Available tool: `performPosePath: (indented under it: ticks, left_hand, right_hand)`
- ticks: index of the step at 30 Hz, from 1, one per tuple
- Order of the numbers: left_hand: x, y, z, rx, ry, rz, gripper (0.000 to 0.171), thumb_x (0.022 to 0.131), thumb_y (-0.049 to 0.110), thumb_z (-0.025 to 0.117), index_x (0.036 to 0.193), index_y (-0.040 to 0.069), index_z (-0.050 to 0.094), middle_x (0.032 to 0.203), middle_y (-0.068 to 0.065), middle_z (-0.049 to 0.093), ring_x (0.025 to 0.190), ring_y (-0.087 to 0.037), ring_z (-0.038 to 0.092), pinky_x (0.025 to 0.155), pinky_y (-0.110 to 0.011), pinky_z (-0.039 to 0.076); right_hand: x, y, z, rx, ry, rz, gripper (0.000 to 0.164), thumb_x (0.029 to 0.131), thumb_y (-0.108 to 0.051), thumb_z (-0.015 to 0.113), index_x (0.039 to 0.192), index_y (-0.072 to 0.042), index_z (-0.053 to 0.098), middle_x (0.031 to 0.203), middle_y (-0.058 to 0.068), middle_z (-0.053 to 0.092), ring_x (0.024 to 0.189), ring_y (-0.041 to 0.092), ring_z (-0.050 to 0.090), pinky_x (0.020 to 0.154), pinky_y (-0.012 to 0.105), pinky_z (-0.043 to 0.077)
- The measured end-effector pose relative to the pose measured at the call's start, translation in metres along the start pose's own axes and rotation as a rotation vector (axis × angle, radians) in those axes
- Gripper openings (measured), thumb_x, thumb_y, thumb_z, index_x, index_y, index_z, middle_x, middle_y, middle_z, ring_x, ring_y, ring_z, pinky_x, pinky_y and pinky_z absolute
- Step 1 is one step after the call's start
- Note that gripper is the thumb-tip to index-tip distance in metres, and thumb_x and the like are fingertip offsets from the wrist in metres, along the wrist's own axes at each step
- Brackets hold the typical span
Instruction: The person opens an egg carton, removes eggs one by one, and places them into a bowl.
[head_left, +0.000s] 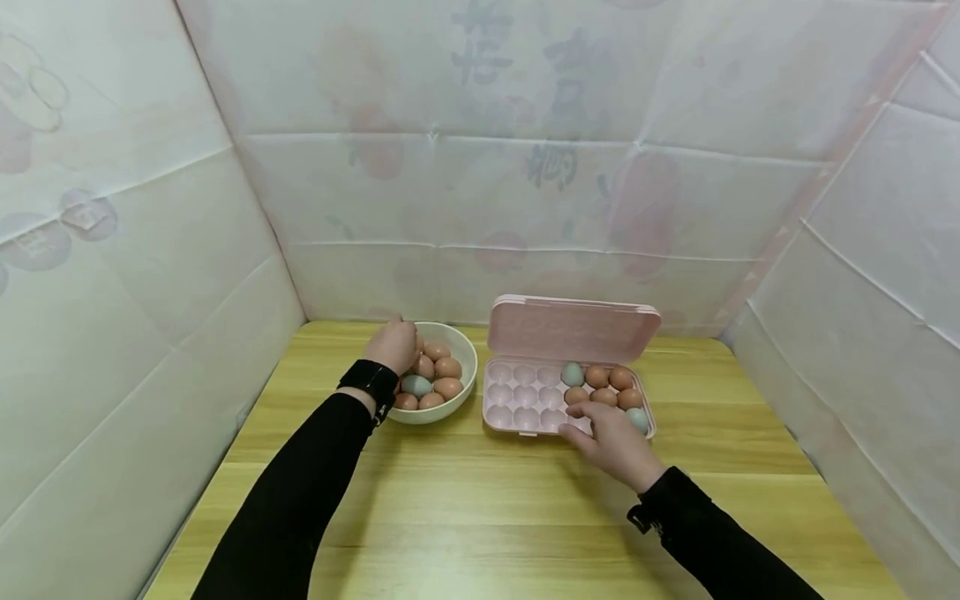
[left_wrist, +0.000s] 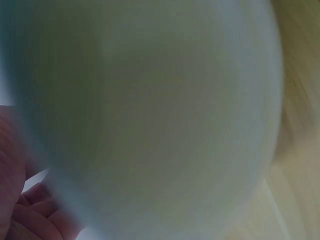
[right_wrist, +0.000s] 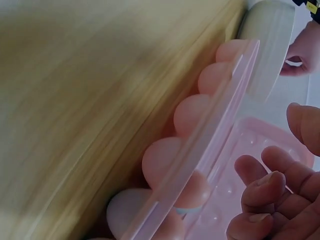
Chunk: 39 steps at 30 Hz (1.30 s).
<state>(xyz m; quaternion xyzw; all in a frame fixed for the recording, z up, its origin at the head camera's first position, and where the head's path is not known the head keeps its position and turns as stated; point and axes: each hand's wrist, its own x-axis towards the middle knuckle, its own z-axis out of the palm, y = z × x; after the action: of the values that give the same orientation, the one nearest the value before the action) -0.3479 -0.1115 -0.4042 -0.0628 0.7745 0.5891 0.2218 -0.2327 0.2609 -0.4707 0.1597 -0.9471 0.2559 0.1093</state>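
A cream bowl (head_left: 427, 417) holds several brown eggs (head_left: 448, 367) and a pale green egg (head_left: 416, 385). My left hand (head_left: 393, 346) is at the bowl's left side, fingers down over the rim; the bowl's wall fills most of the left wrist view, so whether they grip an egg is hidden. Beside the bowl lies a pink egg carton (head_left: 524, 375), brown and pale green eggs (head_left: 572, 374) in its right part and rounded hollows at its left. Above the carton's front edge is my right hand (head_left: 615, 442), thumb apart from loosely bent fingers, holding nothing.
The carton's raised lid (head_left: 573, 329) leans back near the rear wall (head_left: 480, 208). Pale printed sheets enclose the wood-grain table (head_left: 450, 517) at the back and both sides. A narrow strip of table separates bowl and carton.
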Motion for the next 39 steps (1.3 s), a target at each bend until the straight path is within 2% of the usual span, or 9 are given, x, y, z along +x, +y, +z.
performPosePath:
  ticks: [2,3,11,21,26,30,34,37,39]
  left_hand:
    - [0.002,-0.001,0.001,-0.032,-0.019,-0.019,0.061,0.111,0.039,0.022,0.112,0.013,0.077,0.079,-0.003,0.075,0.097,-0.047,0.078,0.058,-0.046,0.063]
    - [-0.001,0.003,0.003,-0.159,-0.018,-0.120,0.068,0.111,0.044,0.015,0.114,0.015,0.077,0.074,-0.002,0.075,0.098,-0.048,0.078,0.055,-0.048,0.062]
    - [0.003,-0.004,0.005,-0.210,-0.045,-0.116,0.087,0.110,0.059,0.001,0.118,0.015,0.075,0.080,-0.005,0.079,0.095,-0.045,0.079,0.052,-0.045,0.061]
    - [0.007,-0.010,0.003,-0.022,0.003,-0.095,0.078,0.113,0.051,0.008,0.127,0.015,0.075,0.109,-0.012,0.083,0.100,-0.043,0.079,0.059,-0.046,0.064]
    - [0.016,-0.019,0.005,0.055,0.091,-0.030,0.072,0.114,0.050,0.012,0.125,0.010,0.071,0.098,-0.009,0.081,0.076,-0.039,0.078,0.052,-0.046,0.061]
    - [0.015,-0.021,0.007,0.075,0.108,0.002,0.066,0.115,0.046,0.017,0.124,0.009,0.071,0.096,-0.007,0.079,0.070,-0.039,0.077,0.050,-0.045,0.061]
    - [0.007,-0.017,0.008,0.023,0.050,-0.006,0.064,0.113,0.037,0.018,0.123,0.014,0.077,0.106,-0.009,0.081,0.086,-0.044,0.079,0.054,-0.044,0.062]
    - [0.003,-0.013,0.009,0.036,0.016,0.005,0.061,0.110,0.031,0.020,0.121,0.015,0.078,0.113,-0.012,0.081,0.095,-0.046,0.078,0.061,-0.049,0.064]
    - [0.002,-0.011,0.011,0.137,0.028,0.055,0.058,0.110,0.029,0.024,0.116,0.013,0.080,0.111,-0.013,0.082,0.094,-0.046,0.077,0.064,-0.049,0.065]
  right_hand:
    - [0.001,0.001,-0.002,0.003,0.006,-0.011,0.028,0.096,-0.025,0.082,0.112,-0.003,0.077,0.098,0.006,0.079,0.068,0.004,0.054,0.066,0.024,0.054]
    - [0.001,0.002,-0.003,0.011,0.009,-0.018,0.026,0.096,-0.024,0.082,0.111,-0.003,0.076,0.093,0.005,0.078,0.066,0.003,0.052,0.064,0.023,0.052]
    - [0.003,0.009,-0.012,-0.018,0.034,-0.045,0.016,0.097,-0.019,0.080,0.105,-0.006,0.074,0.082,0.003,0.060,0.066,0.006,0.047,0.063,0.021,0.044]
    - [0.011,0.020,-0.015,-0.073,0.026,-0.046,0.022,0.093,-0.020,0.085,0.103,-0.004,0.074,0.091,0.009,0.077,0.073,0.013,0.074,0.076,0.035,0.060]
    - [0.016,0.026,-0.016,-0.090,0.017,-0.062,0.016,0.092,-0.018,0.085,0.094,-0.008,0.074,0.089,0.006,0.076,0.072,0.011,0.072,0.076,0.036,0.060]
    - [0.022,0.026,-0.019,-0.120,-0.014,-0.062,0.029,0.095,-0.020,0.083,0.077,-0.015,0.061,0.068,-0.007,0.050,0.061,0.005,0.049,0.065,0.026,0.045]
    - [0.029,0.021,-0.026,-0.163,-0.024,-0.100,0.034,0.097,-0.019,0.080,0.078,-0.015,0.052,0.066,-0.009,0.028,0.068,0.014,0.046,0.078,0.033,0.048]
    - [0.033,0.018,-0.030,-0.193,-0.016,-0.113,0.024,0.098,-0.020,0.079,0.087,-0.012,0.060,0.064,-0.006,0.043,0.080,0.024,0.059,0.093,0.048,0.054]
    - [0.036,0.018,-0.031,-0.214,-0.010,-0.110,0.022,0.097,-0.022,0.080,0.091,-0.008,0.063,0.072,0.001,0.059,0.090,0.032,0.066,0.101,0.055,0.053]
